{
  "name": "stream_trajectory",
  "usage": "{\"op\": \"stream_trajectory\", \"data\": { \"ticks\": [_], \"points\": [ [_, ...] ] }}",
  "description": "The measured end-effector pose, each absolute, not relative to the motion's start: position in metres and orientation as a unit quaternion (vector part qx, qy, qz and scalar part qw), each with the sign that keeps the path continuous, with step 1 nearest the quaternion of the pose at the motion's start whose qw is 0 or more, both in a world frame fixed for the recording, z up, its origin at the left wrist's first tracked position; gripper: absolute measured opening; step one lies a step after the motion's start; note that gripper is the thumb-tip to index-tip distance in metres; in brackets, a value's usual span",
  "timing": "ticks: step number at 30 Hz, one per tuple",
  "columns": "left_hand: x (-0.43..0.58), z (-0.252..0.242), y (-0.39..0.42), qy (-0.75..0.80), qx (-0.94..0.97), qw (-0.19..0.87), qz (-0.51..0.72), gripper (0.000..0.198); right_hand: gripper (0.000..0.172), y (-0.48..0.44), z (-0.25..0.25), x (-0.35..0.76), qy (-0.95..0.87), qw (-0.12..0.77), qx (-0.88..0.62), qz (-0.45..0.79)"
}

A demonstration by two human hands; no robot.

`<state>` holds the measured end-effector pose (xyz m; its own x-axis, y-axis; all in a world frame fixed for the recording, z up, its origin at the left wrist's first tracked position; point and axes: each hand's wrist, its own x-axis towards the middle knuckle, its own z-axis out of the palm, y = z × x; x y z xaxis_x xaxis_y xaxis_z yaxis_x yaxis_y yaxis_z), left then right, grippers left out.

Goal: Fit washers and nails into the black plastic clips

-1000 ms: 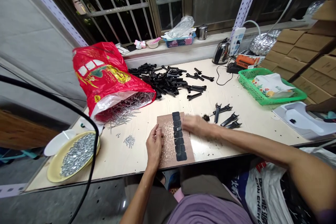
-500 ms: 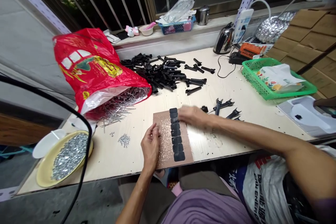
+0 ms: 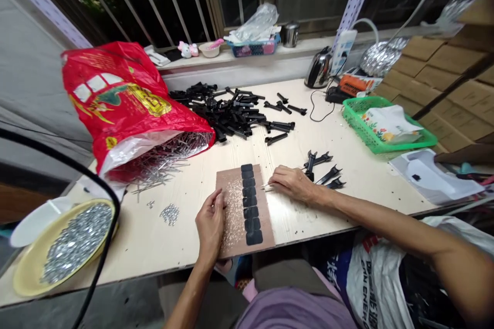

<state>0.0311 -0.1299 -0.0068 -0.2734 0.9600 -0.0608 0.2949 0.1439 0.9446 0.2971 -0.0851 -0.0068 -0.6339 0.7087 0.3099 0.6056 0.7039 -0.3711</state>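
Observation:
A brown board [image 3: 231, 231] lies at the table's front edge, its left part sprinkled with pale specks. Down its right part runs a column of several black rounded pads [image 3: 250, 212]. My left hand [image 3: 210, 223] rests at the board's left edge with fingers curled and thumb against them; what they hold, if anything, is hidden. Just right of the pads, my right hand [image 3: 289, 182] is closed on a thin metal tool with two fine tips pointing left, like tweezers [image 3: 267, 188]. Beyond that hand lie several black wrench-shaped pieces [image 3: 328, 175].
A red bag [image 3: 131, 97] spills metal pins [image 3: 158, 172] on the left. Nearby are a yellow bowl [image 3: 23, 277] of shiny small parts and a little pile of them [image 3: 170, 214]. Black pieces [image 3: 231, 113] are heaped behind. A green basket [image 3: 386, 149] stands right; a black cable [image 3: 110, 190] crosses the left foreground.
My right hand has come back from over the upper pads to the board's right side, and the metal tips now show. My left hand keeps its place at the board. The view has shifted slightly.

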Motion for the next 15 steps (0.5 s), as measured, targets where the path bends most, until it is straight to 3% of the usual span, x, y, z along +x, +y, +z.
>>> {"op": "stream_trajectory", "data": {
  "ticks": [9, 15],
  "points": [
    [0.024, -0.013, -0.126, 0.682, 0.493, 0.351, 0.41, 0.045, 0.026, -0.091, -0.002, 0.418, -0.886, 0.109, -0.448, 0.042],
    [0.022, -0.015, -0.125, 0.686, 0.499, 0.343, 0.402, 0.044, 0.024, -0.026, 0.006, 0.394, -0.836, 0.176, -0.52, -0.018]
  ]
}}
